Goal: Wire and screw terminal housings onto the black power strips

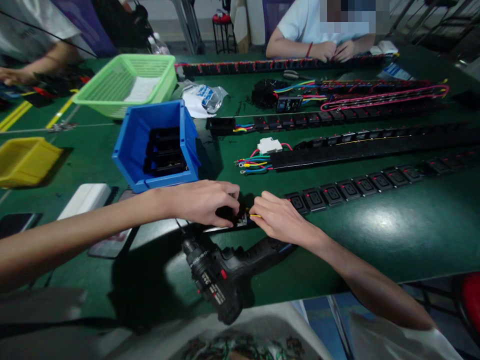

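Note:
My left hand curls its fingers over a small dark part with a pale edge at the near end of a row of black sockets. What its fingers grip is mostly hidden. Just to the right, my right hand pinches a yellow wire between thumb and finger. A black cordless drill lies on its side in front of both hands, its bit pointing up and left. Behind my left wrist stands a blue bin with black parts inside.
More socket strips lie across the green table, one with loose ring-ended wires. A green basket, a yellow bin and phones sit to the left. Across the table, a person's hands work at another strip.

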The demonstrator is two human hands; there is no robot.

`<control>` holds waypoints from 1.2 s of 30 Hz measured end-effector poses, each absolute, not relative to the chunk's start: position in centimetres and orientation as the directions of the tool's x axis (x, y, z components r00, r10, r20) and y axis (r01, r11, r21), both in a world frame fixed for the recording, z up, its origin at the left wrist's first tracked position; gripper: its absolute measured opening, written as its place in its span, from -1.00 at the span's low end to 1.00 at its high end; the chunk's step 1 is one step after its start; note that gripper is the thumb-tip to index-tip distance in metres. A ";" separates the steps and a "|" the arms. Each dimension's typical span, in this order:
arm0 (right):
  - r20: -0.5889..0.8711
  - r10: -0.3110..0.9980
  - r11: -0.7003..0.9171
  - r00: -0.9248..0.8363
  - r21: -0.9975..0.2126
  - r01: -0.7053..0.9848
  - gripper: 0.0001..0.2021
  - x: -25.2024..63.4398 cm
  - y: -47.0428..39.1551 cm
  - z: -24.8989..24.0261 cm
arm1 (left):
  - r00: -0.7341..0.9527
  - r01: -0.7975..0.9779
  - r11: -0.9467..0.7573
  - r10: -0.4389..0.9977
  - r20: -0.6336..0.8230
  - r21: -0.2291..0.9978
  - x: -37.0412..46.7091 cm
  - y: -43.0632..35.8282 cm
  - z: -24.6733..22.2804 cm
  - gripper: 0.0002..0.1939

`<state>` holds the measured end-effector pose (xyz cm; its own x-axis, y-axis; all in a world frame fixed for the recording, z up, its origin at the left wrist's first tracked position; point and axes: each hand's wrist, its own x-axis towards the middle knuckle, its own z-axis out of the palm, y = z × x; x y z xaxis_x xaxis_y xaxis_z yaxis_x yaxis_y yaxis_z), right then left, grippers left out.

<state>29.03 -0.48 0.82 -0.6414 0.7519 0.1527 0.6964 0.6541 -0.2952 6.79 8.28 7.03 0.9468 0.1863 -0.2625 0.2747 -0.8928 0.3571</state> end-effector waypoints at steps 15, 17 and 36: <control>0.101 0.751 0.655 -0.653 -0.243 0.716 -0.81 28.9 -0.5 0.8 | 0.893 0.447 -0.851 0.441 -0.088 0.277 4.1 3.6 3.3 -0.68; 0.096 0.751 0.656 -0.653 -0.222 0.722 -0.82 28.8 -0.6 0.9 | 0.893 0.449 -0.849 0.441 -0.093 0.278 4.1 3.4 3.2 -0.69; 0.122 0.780 0.619 -0.613 -0.292 0.729 -0.80 29.1 -0.7 1.8 | 0.921 0.388 -0.877 0.362 -0.142 0.285 5.3 5.0 4.1 -0.72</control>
